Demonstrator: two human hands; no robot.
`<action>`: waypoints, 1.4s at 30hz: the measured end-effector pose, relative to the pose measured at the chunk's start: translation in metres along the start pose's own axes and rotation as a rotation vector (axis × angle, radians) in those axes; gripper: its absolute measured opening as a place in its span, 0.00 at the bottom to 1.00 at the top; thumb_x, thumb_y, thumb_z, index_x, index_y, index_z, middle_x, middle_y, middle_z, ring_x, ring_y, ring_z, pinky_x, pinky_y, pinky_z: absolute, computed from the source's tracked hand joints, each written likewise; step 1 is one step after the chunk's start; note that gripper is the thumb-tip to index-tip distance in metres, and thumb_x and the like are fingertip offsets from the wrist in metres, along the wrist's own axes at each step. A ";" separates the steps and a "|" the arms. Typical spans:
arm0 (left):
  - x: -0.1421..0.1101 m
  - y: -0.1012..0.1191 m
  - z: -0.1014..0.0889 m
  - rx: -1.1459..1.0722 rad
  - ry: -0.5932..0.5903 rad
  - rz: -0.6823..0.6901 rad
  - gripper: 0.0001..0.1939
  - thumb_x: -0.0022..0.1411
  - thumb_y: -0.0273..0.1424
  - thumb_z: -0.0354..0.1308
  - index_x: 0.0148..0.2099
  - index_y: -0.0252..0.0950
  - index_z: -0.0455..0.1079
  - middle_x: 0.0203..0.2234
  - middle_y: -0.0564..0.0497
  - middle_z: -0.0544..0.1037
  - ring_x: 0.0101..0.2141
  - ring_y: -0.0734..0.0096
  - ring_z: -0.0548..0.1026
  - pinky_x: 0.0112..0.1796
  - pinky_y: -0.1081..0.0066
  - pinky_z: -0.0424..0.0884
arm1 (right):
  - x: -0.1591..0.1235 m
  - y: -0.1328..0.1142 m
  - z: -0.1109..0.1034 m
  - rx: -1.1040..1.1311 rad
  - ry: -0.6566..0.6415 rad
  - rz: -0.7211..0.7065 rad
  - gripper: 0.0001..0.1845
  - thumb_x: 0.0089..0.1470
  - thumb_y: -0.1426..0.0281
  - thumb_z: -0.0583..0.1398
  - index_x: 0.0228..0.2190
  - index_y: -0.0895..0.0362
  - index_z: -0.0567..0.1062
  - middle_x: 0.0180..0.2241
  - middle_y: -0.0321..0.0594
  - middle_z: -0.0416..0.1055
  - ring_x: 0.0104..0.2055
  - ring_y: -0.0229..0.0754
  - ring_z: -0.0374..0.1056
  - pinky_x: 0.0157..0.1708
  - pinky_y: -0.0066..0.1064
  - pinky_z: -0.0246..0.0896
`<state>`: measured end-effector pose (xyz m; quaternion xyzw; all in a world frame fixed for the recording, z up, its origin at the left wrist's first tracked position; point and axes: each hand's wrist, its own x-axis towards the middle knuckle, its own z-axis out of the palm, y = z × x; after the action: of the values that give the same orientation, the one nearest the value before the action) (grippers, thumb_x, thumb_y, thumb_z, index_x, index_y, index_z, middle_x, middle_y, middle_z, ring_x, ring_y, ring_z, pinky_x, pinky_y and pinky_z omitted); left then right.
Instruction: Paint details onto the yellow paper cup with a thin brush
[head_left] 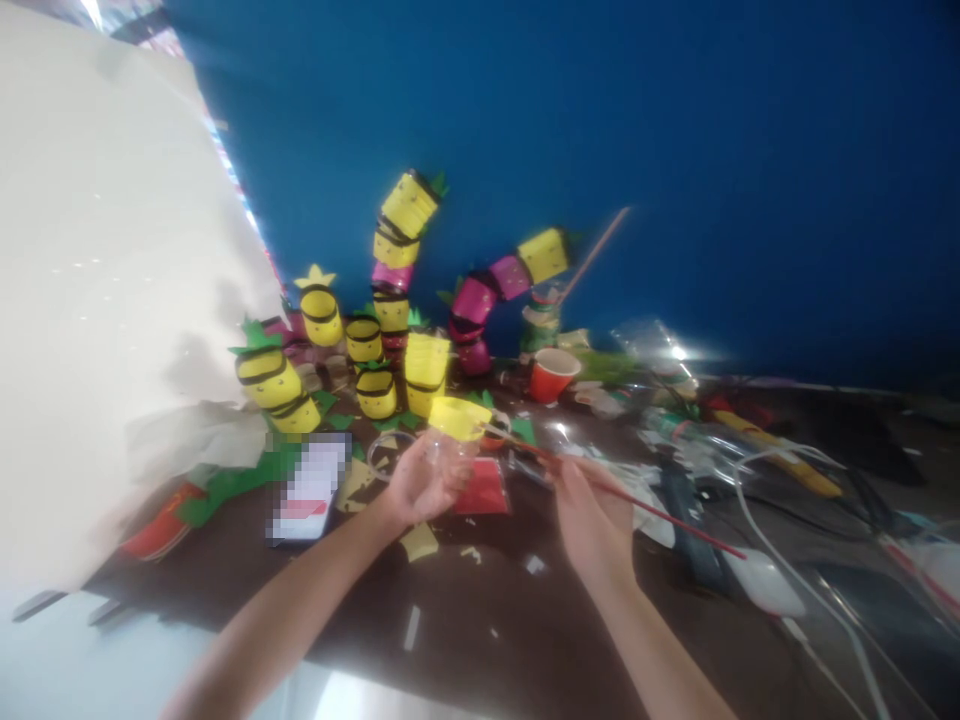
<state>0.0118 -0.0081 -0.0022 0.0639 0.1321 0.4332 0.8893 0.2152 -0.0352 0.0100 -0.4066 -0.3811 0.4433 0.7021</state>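
Observation:
My left hand [429,482] is closed around a small clear cup-like piece with a yellow band [457,418] along its upper part. A long thin red paintbrush [667,522] is pinched in my right hand [594,515]; its tip touches or nearly touches the right side of the yellow band, and blur hides which. Beneath the left hand lies a red square sheet [484,487]. Just behind stands a stack of yellow cups [426,365]. A red paper cup [553,376] with a white rim stands further back, right of the band.
Several yellow and magenta cups with black bands and green leaf shapes are stacked at the back, including a leaning column [394,250]. A phone [309,490] lies left. White cables [806,580] and a clear plastic bottle [720,452] are on the right. Paper scraps [418,541] lie in front.

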 end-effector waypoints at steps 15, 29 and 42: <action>0.000 0.001 -0.004 0.058 0.021 0.032 0.20 0.63 0.41 0.51 0.47 0.29 0.69 0.26 0.46 0.71 0.24 0.74 0.67 0.22 0.77 0.64 | -0.002 -0.001 0.000 -0.016 0.080 -0.034 0.14 0.40 0.58 0.69 0.26 0.53 0.78 0.23 0.36 0.76 0.27 0.40 0.71 0.30 0.33 0.65; -0.003 -0.002 -0.004 0.132 0.003 0.102 0.23 0.65 0.45 0.47 0.45 0.28 0.71 0.33 0.39 0.78 0.33 0.65 0.77 0.35 0.71 0.73 | -0.005 0.011 -0.010 -0.109 0.109 -0.019 0.13 0.43 0.59 0.69 0.25 0.55 0.78 0.22 0.37 0.76 0.26 0.40 0.70 0.31 0.35 0.66; -0.012 0.012 0.006 0.042 0.123 0.201 0.21 0.62 0.43 0.49 0.45 0.29 0.67 0.33 0.40 0.75 0.27 0.71 0.75 0.26 0.77 0.73 | 0.008 0.008 -0.006 -0.244 0.084 -0.134 0.14 0.49 0.56 0.63 0.30 0.55 0.76 0.26 0.38 0.76 0.27 0.42 0.71 0.32 0.36 0.67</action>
<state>-0.0025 -0.0099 0.0089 0.0687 0.1886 0.5203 0.8300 0.2203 -0.0264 0.0022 -0.4809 -0.4287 0.3281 0.6908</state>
